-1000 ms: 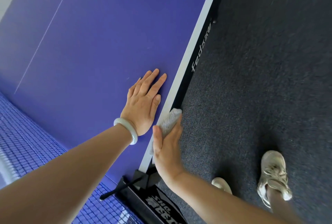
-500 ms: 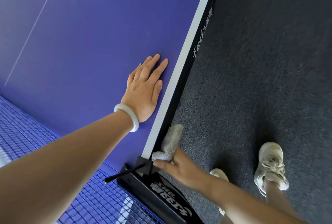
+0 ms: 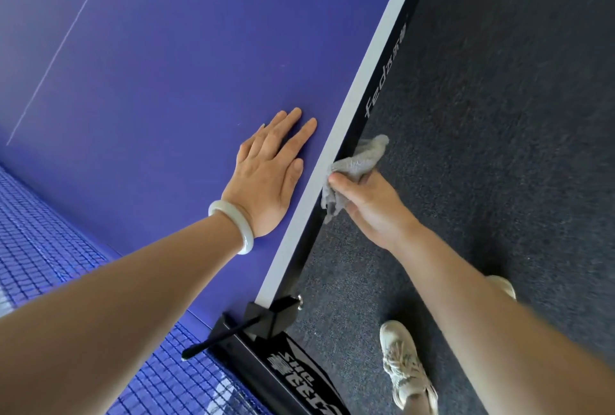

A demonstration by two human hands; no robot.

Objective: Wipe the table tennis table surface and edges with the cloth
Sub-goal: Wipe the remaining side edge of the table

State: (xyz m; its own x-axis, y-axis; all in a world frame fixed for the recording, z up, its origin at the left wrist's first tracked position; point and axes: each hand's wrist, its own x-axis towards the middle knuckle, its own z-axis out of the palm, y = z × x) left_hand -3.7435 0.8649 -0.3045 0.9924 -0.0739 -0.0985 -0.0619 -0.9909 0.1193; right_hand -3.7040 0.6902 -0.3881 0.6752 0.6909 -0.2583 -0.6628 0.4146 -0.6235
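The blue table tennis table [image 3: 173, 58] fills the upper left, with a white stripe along its side edge [image 3: 366, 82] and a black side face below it. My left hand [image 3: 269, 178] lies flat on the blue top beside the stripe, fingers straight, a pale bangle on the wrist. My right hand [image 3: 369, 205] grips a crumpled grey cloth [image 3: 357, 165] and holds it against the black side face just off the white stripe. Part of the cloth sticks out past my fingers over the carpet.
The blue net [image 3: 50, 248] runs along the lower left, held by a black clamp post [image 3: 266, 318] at the table's side. Dark grey carpet [image 3: 499, 115] covers the floor on the right. My feet in pale sneakers [image 3: 406, 368] stand close to the clamp.
My right hand has slid the cloth along the side edge, first down to the net clamp, then back away from it. My left hand stays flat on the top.
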